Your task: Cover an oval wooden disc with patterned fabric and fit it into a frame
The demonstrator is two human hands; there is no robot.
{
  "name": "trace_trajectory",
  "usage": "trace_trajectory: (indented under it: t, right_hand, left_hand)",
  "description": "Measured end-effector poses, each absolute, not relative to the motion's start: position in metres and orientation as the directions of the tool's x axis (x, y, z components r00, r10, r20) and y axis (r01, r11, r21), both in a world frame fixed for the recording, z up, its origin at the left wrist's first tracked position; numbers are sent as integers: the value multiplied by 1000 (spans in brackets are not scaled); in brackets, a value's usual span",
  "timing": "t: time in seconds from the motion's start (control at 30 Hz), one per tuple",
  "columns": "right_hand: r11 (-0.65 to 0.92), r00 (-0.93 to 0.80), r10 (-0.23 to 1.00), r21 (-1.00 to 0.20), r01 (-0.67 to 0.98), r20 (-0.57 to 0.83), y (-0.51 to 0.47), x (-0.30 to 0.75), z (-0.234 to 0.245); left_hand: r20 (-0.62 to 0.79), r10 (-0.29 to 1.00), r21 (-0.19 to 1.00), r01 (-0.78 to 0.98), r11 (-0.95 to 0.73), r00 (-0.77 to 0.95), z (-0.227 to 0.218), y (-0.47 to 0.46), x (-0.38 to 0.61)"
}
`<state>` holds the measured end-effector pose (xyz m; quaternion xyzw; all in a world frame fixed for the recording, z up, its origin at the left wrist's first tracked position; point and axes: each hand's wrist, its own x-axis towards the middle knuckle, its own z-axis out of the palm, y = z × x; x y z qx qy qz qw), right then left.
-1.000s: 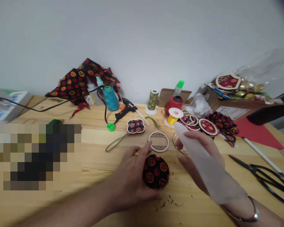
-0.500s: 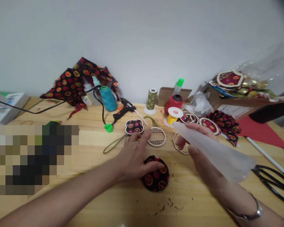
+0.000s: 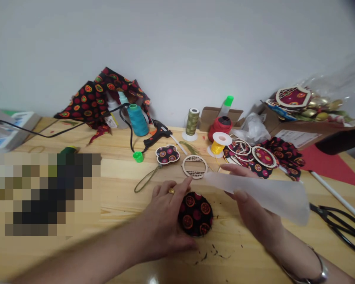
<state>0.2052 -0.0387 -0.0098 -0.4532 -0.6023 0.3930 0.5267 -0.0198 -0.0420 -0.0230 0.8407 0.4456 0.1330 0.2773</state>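
My right hand [image 3: 256, 209] holds a frosted, tapering glue bottle [image 3: 266, 195], its narrow tip pointing left near a round wooden lattice frame [image 3: 195, 177]. A round disc covered in black fabric with red and orange patterns [image 3: 197, 215] lies flat on the table. Around its left side is my left hand [image 3: 165, 219], fingers apart, thumb below the disc and index finger above it; whether it touches the edge I cannot tell. Behind this hand sits a flower-shaped fabric piece with a wooden rim [image 3: 168, 154] and a green cord loop [image 3: 146, 179].
A black glue gun [image 3: 158, 134] rests behind, beside a teal thread cone [image 3: 138, 120] and a green cap [image 3: 138, 157]. Thread spools [image 3: 192, 122] stand at the back. Black scissors [image 3: 340, 225] lie at right, near a white pencil [image 3: 335, 193]. Dark scraps [image 3: 214, 250] dot the table.
My left hand has shifted from over the flower-shaped piece and disc down to the disc's left side. The glue bottle's tip has swung down and left. The view has shifted slightly.
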Motion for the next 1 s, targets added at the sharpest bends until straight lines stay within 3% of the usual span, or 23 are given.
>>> trace_trajectory:
  t: [0.3,0.4,0.5,0.6,0.67,0.73,0.83,1.0]
  right_hand:
    - [136,-64,989,-988,68,131,-33,201,1]
    - [53,-115,992,-999,3,52,-29,200,4]
    - [31,-154,987,-997,-69,42,-27,201,4]
    - [36,-132,990,-997,-67,45,-26,202,1]
    - [45,-86,995,-999,9,44,-27,201,-1]
    - [57,-39,998,-991,120,53,-28,198,-1]
    - [79,-17,997,-968,237,77,-29,192,4]
    - [100,-60,995,-942,320,85,-27,184,11]
  left_hand:
    - [56,839,572,671,-471,542,-21,-31,-12]
    - [91,851,531,698,-480,516,-16,-34,-15]
    - [231,839,436,719,-542,492,-9,-45,-17]
    - [388,714,281,663,-694,583,-9,-60,-9]
    - [521,518,130,537,-833,678,-16,-70,4]
    - [629,383,1,493,-870,676,-27,-77,18]
    - [696,327,-96,534,-840,639,-44,-82,32]
    - [689,287,-179,540,-822,666,-60,-83,31]
